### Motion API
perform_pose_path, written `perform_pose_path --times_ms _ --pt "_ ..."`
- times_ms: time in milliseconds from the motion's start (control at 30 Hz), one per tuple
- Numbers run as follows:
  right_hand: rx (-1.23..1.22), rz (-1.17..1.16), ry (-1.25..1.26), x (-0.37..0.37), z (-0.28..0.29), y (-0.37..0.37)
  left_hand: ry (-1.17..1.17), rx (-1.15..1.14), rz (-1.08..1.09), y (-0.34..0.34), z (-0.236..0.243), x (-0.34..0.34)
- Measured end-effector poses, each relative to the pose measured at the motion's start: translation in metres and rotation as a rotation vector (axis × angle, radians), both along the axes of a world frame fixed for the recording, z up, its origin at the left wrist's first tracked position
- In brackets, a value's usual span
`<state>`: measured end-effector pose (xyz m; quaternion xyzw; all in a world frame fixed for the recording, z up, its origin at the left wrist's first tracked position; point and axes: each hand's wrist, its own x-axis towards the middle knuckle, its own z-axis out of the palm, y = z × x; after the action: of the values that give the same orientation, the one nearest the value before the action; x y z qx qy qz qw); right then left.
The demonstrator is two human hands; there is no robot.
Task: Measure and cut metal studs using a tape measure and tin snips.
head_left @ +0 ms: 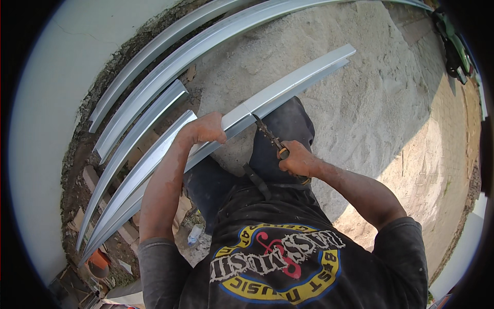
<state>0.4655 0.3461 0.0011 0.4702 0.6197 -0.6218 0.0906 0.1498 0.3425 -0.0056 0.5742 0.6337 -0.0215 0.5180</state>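
A long silver metal channel [303, 76] lies slantwise across my thighs, its far end reaching up to the right. My left hand [207, 129] is wrapped round this channel, left of a thin cut line across its top face. Closed round yellow-and-black handles, my right hand [297, 158] holds a pair of tin snips [267, 131]. The dark tip of the snips is at the channel's near side, by the cut line. Whether the blades bite into the metal is too small to tell.
Several more metal channels [154, 110] lie at the left, along a pale wall [46, 118]. Grey sand [381, 87] covers the ground ahead and right. An orange pot-like object [98, 263] and a clear plastic bottle [194, 234] sit low at the left. Something green and black [455, 49] stands far right.
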Motion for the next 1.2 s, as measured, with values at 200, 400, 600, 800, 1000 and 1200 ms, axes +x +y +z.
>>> perform_pose_path --times_ms 200,400,600,800,1000,1200 --pt "-0.519 -0.059 0.055 0.042 0.045 0.015 -0.114 -0.081 0.085 -0.01 -0.003 -0.005" --pt "0.05 -0.06 -0.425 0.162 -0.011 -0.029 -0.306 -0.159 0.157 -0.004 -0.024 -0.019" --pt "0.221 -0.455 -0.592 0.187 -0.138 -0.075 -0.272 -0.194 0.177 -0.009 -0.011 0.002" --pt "0.441 -0.921 -0.047 0.099 -0.07 0.06 -0.116 -0.085 0.146 -0.02 -0.024 0.008" --pt "0.231 -1.443 0.462 0.019 -0.045 0.156 0.071 0.131 0.015 -0.039 -0.003 0.033" --pt "-0.058 -1.404 0.936 0.028 -0.065 0.172 -0.201 0.262 0.06 -0.072 0.027 0.029"
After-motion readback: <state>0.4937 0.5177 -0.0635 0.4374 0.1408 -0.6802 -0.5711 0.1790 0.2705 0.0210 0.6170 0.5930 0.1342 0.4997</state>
